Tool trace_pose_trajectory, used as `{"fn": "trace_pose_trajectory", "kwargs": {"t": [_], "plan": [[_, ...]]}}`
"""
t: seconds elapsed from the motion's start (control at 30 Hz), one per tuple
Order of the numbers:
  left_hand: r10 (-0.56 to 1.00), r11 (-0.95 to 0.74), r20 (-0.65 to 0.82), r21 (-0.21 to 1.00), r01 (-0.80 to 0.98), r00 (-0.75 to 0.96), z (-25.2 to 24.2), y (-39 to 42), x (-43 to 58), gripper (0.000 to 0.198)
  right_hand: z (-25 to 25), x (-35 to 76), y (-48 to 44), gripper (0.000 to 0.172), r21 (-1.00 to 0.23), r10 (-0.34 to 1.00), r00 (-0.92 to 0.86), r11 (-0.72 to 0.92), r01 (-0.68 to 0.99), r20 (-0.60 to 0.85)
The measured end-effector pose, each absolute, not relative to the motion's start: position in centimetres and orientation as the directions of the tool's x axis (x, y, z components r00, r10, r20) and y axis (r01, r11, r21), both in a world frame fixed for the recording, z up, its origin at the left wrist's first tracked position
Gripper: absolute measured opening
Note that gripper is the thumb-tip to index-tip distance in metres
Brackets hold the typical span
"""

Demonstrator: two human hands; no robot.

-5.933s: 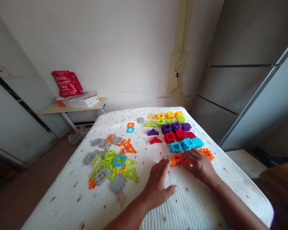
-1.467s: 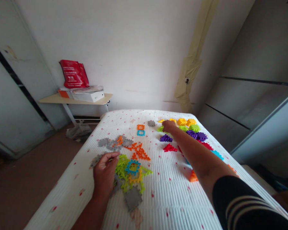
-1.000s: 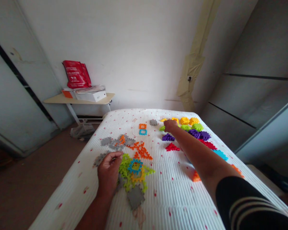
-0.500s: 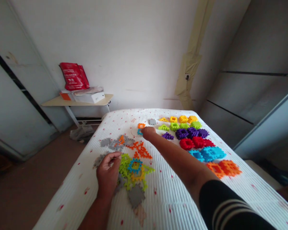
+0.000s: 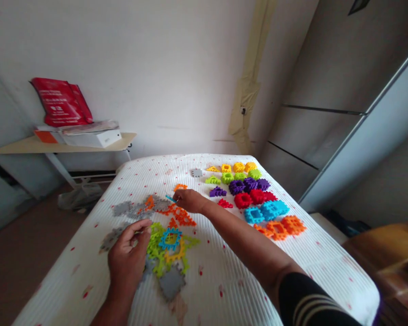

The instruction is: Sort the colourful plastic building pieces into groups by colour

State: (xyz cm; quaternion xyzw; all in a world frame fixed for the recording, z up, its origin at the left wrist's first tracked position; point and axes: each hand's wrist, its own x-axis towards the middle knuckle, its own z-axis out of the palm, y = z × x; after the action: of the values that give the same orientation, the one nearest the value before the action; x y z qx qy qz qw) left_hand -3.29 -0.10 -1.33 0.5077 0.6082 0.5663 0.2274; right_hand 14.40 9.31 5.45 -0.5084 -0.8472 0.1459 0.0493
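My right hand (image 5: 189,200) reaches across the cloth with its fingers closed on a blue interlocking piece (image 5: 170,198), seen nearly edge-on. An orange square piece (image 5: 180,186) shows just beyond these fingers; whether it is held too, I cannot tell. My left hand (image 5: 127,253) is closed in a pinch beside a pile of green pieces (image 5: 154,244); what it holds, if anything, is hidden. On that pile lie a blue square frame (image 5: 162,245) and a yellow one (image 5: 180,254). Orange triangles (image 5: 183,218) and grey pieces (image 5: 121,209) lie farther back.
Rows of yellow (image 5: 238,167), green (image 5: 227,178), purple (image 5: 237,187), red (image 5: 242,200), blue (image 5: 275,209) and orange (image 5: 294,224) pieces stand at the right. A lone grey square (image 5: 197,173) lies at the back. A side table (image 5: 13,146) bears a red bag (image 5: 59,102).
My right hand has drawn back towards me and lifted the blue piece off the cloth. The view has turned right. My left hand stays by the green pile, still pinched.
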Motion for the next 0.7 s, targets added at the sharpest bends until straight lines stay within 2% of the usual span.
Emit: {"fn": "trace_pose_trajectory", "kwargs": {"t": [0.13, 0.2, 0.3, 0.43, 0.7], "plan": [[0.897, -0.164, 0.293, 0.916, 0.366, -0.330, -1.4, -0.2, -2.7, 0.040, 6.3, 16.4, 4.9, 0.012, -0.462, 0.746, -0.665, 0.580, 0.671, -0.030], [0.901, -0.214, 0.338, 0.891, 0.399, -0.271, -1.3, -0.5, -2.2, 0.039, 6.3, 17.6, 2.9, 0.012, -0.479, 0.724, -0.690, 0.607, 0.633, 0.005], [0.890, -0.334, 0.436, 0.825, 0.455, -0.137, -1.0, -1.2, -1.2, 0.028, 5.9, 18.7, 0.5, 0.014, -0.445, 0.749, -0.659, 0.613, 0.653, 0.063], [0.854, -0.472, 0.519, 0.753, 0.458, 0.026, -1.1, -2.1, 0.2, 0.018, 5.4, 19.1, -1.3, 0.014, -0.401, 0.836, -0.535, 0.535, 0.744, 0.122], [0.880, -0.468, 0.456, 0.789, 0.398, 0.130, -0.8, -2.6, 0.6, 0.019, 3.3, 19.5, -3.0, 0.013, -0.271, 0.879, -0.404, 0.466, 0.842, 0.255]]}}
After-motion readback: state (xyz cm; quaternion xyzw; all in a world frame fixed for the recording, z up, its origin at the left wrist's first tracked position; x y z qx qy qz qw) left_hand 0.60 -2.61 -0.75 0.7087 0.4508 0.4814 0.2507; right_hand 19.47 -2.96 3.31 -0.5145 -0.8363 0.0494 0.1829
